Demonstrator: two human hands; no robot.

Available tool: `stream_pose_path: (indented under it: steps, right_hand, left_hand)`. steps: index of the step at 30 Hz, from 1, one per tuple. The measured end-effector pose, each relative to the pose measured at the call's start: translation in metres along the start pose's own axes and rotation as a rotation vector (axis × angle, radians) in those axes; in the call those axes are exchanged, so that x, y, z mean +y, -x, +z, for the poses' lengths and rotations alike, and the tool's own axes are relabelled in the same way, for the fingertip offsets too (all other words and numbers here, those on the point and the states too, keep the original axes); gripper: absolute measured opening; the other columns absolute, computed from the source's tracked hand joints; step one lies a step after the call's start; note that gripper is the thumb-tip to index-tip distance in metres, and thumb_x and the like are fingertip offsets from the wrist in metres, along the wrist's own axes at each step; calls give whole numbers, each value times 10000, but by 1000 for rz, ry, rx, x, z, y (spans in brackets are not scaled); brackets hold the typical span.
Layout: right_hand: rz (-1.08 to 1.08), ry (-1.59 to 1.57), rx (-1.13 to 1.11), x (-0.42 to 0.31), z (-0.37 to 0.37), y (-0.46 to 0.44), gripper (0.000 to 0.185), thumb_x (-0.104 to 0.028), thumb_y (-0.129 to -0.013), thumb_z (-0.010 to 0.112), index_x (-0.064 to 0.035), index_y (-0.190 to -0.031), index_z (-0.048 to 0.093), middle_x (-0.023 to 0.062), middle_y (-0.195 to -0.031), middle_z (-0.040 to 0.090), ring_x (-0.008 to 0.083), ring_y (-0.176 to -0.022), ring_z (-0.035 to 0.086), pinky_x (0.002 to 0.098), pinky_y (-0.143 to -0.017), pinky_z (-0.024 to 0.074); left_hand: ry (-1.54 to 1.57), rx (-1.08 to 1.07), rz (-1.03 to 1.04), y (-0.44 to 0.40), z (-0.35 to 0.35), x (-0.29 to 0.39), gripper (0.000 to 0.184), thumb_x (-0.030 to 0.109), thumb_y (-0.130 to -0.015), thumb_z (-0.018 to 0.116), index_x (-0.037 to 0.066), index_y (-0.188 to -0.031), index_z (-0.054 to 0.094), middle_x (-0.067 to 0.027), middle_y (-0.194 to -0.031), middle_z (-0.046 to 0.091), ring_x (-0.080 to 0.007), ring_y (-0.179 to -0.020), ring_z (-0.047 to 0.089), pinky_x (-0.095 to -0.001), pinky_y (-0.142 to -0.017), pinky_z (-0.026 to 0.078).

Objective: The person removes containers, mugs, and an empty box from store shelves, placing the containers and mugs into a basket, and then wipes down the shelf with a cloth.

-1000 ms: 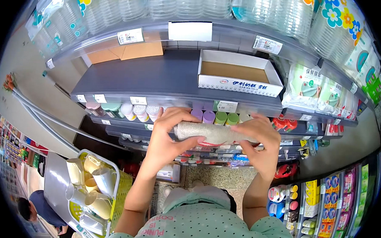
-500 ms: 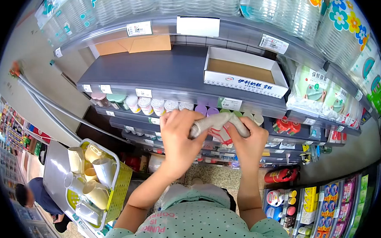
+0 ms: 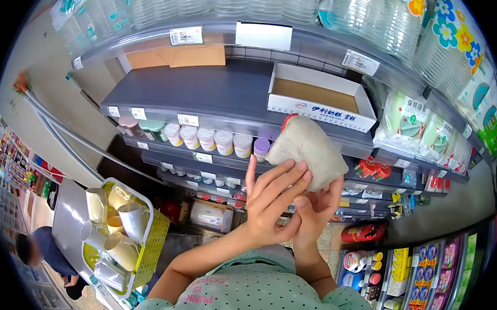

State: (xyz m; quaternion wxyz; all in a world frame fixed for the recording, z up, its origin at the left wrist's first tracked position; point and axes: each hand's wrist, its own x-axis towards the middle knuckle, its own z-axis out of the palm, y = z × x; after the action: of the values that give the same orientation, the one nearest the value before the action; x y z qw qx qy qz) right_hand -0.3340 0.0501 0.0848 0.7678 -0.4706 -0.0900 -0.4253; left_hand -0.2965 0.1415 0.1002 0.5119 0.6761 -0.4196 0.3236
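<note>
A grey cloth [image 3: 307,149] with a red edge at its upper left is folded into a pad in front of the shelf. My right hand [image 3: 318,208] grips it from below and the right side, with the fingers partly behind it. My left hand [image 3: 274,200] lies against the cloth's lower left part, fingers stretched and spread. Both hands meet near the cloth's lower edge. Behind the cloth is a shelf [image 3: 190,89] that bears an open white box [image 3: 320,111].
Lidded jars [image 3: 206,139] stand one level lower. Stacked clear containers [image 3: 233,2] fill the top shelf. At lower left a green basket [image 3: 155,228] holds several cups and jugs, with a person [image 3: 55,252] beyond. A red extinguisher [image 3: 361,233] stands at lower right.
The cloth, rolled and bent between both hands before, is now a flatter pad raised higher. My left hand has moved right and its fingers have spread; the hands have come together.
</note>
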Motion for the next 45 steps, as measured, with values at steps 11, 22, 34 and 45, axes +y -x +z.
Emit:
stream_pose_path:
  steps: [11,22,34,45]
  right_hand:
    - [-307,718,182,-12,-60,-15,343,87,-755,738,20,-1091,711,165,-1128,735,295,-1146,673,522,-1113,398]
    - [-581,1206,-222,-59,-87,-13,144,-48,-822,730,-168,-875,790,24,-975,782,237,-1025,736,562,-1117,377]
    - [-466,1165,-132,-53,-100,-4,199,29,-806,707,-139,-877,785,53,-978,780,254,-1024,736,551,-1113,376]
    - [-450,1095,-122,-50,-101,-12,180,19,-743,737,-77,-893,765,122,-979,774,306,-1028,733,568,-1109,374]
  left_hand:
    - [150,-139,-92,-21,-4,-22,309,-39,-703,624,62,-955,771,-42,-894,742,-222,-950,679,-531,-1170,240]
    - [-479,-243,168,-84,77,-118,363,59,-789,741,70,-1148,687,-30,-1190,645,-278,-1121,537,-524,-1072,336]
    - [-393,-201,182,-103,79,-139,164,54,-743,768,87,-901,741,-7,-849,679,-222,-866,578,-429,-884,341]
    - [-552,-100,208,-68,-13,-106,207,79,-676,799,139,-868,750,51,-810,650,-164,-810,564,-386,-873,316]
